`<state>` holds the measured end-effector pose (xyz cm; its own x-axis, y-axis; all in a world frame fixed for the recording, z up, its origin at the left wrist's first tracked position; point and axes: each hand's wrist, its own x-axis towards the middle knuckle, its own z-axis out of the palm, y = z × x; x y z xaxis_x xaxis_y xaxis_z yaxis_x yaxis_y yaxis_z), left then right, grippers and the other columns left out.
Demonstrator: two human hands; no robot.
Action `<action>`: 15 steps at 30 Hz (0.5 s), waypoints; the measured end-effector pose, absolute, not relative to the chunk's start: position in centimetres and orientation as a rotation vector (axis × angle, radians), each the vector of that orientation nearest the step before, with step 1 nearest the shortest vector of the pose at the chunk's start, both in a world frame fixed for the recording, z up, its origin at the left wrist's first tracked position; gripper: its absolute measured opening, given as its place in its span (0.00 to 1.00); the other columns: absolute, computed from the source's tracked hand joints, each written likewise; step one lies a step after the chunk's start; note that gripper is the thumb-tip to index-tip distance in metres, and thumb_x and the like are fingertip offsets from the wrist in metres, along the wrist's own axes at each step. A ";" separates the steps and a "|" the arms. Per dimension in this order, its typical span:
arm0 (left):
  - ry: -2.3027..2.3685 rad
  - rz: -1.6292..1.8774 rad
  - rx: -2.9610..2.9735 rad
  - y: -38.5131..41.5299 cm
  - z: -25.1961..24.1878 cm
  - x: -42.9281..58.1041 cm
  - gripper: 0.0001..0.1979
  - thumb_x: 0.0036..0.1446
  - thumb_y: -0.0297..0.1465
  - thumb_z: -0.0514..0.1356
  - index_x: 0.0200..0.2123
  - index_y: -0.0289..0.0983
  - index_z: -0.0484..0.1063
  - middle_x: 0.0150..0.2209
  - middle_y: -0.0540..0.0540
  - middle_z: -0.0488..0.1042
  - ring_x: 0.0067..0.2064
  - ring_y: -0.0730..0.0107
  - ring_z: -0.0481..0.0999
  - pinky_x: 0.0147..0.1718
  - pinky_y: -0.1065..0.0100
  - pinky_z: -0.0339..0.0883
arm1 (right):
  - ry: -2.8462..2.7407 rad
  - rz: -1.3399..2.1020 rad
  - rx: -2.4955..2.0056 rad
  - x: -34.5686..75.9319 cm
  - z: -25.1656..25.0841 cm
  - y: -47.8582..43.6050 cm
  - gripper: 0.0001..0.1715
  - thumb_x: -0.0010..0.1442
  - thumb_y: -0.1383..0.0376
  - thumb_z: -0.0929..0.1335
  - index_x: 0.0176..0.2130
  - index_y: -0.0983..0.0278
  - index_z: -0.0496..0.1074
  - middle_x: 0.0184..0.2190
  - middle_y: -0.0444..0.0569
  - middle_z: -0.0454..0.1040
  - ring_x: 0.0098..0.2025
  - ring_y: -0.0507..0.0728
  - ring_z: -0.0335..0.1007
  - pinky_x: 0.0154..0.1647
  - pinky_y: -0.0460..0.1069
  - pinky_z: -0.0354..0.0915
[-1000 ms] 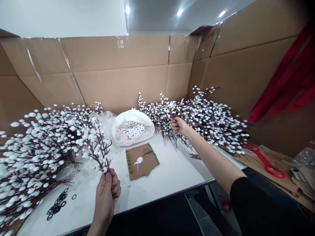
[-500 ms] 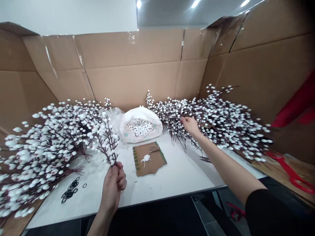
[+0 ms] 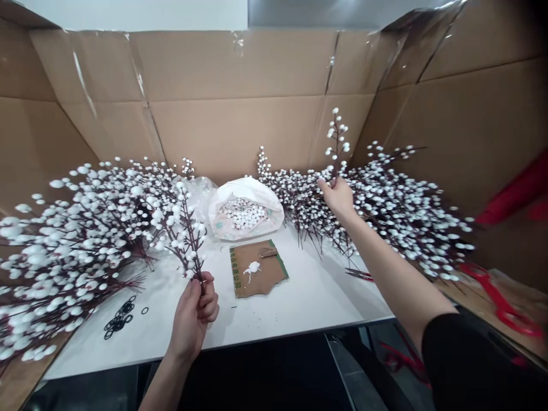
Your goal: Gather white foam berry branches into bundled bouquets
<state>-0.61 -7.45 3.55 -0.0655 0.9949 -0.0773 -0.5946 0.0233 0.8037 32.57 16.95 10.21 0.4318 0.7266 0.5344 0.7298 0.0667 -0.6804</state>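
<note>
My left hand [image 3: 194,311] is closed around the lower stems of some white berry branches [image 3: 185,228], which stand upright above the fist. My right hand [image 3: 338,197] grips a single white berry branch [image 3: 337,137] near its base and holds it upright over the right-hand pile of berry branches [image 3: 398,208]. Another large pile of berry branches [image 3: 85,228] lies on the left, its bound stem ends pointing toward the table's middle. Between the piles sits a white plastic bag [image 3: 246,188] of loose white berries [image 3: 243,214].
A torn cardboard piece [image 3: 265,279] with a white blob [image 3: 253,267] and a small tool lies mid-table [image 3: 308,302]. Black rings [image 3: 120,319] lie front left. Scissors [image 3: 359,275] rest under the right forearm. Red-handled shears [image 3: 505,302] lie far right. Cardboard walls [image 3: 235,131] surround the table.
My right hand has risen from the right pile with one berry branch now upright in it. My left hand still holds its branches. The whole view has tilted slightly downward.
</note>
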 end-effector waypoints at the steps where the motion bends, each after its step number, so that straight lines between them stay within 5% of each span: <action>1: 0.829 1.459 0.646 -7.4 3.6 -0.5 0.12 0.54 0.40 0.59 0.35 0.37 0.66 0.21 0.58 0.46 0.19 0.83 0.41 0.16 0.76 0.39 | -1.290 0.007 -1.667 32.6 10.2 17.3 0.19 0.53 0.51 0.67 0.32 0.64 0.65 0.27 0.52 0.69 0.34 0.61 0.66 0.37 0.53 0.60; 4: 0.865 1.444 0.641 -7.4 3.7 -0.2 0.12 0.53 0.40 0.60 0.34 0.38 0.66 0.21 0.58 0.46 0.19 0.82 0.41 0.15 0.75 0.38 | -1.306 0.086 -1.705 32.5 9.8 18.8 0.23 0.49 0.54 0.72 0.37 0.68 0.67 0.31 0.54 0.71 0.37 0.61 0.68 0.38 0.53 0.63; 9: 0.885 1.430 0.644 -7.4 3.3 -0.2 0.12 0.55 0.41 0.57 0.34 0.38 0.67 0.22 0.58 0.45 0.19 0.81 0.40 0.16 0.74 0.37 | -1.302 0.221 -1.713 31.6 9.1 21.6 0.16 0.61 0.60 0.65 0.48 0.66 0.66 0.45 0.51 0.69 0.42 0.56 0.69 0.42 0.56 0.68; 15: 0.879 1.413 0.633 -7.0 3.0 -0.4 0.12 0.55 0.42 0.57 0.34 0.39 0.66 0.22 0.58 0.44 0.19 0.82 0.40 0.17 0.73 0.36 | -1.276 0.286 -1.602 30.8 10.0 22.9 0.17 0.61 0.62 0.65 0.49 0.65 0.66 0.47 0.52 0.69 0.44 0.57 0.69 0.43 0.56 0.68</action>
